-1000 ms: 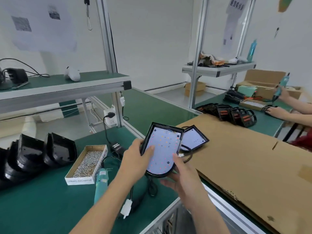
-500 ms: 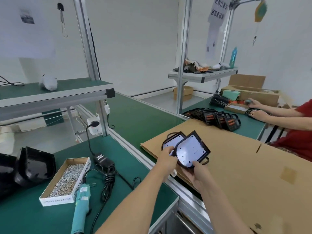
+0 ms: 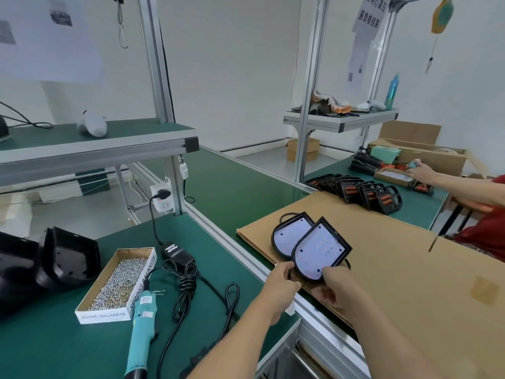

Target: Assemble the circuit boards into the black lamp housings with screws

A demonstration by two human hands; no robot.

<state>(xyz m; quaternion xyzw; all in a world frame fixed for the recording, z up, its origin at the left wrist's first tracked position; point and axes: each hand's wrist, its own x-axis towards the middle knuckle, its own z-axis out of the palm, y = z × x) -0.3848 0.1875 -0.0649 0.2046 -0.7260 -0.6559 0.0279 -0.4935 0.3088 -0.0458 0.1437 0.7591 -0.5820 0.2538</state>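
2 hands, left hand (image 3: 282, 280) and right hand (image 3: 334, 285), grip an assembled lamp housing (image 3: 321, 248) overlapping another housing (image 3: 291, 236) just beyond; careless release risks scraping.

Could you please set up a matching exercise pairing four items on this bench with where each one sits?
Items:
1. screw box
2. electric screwdriver
3. held lamp panel
4. second lamp panel

Places:
A. lying on the cardboard sheet
B. in both hands, over the cardboard's edge
C. on the green mat, right of the black housings
D. lying just right of the box

Pairs: 1-C, 2-D, 3-B, 4-A
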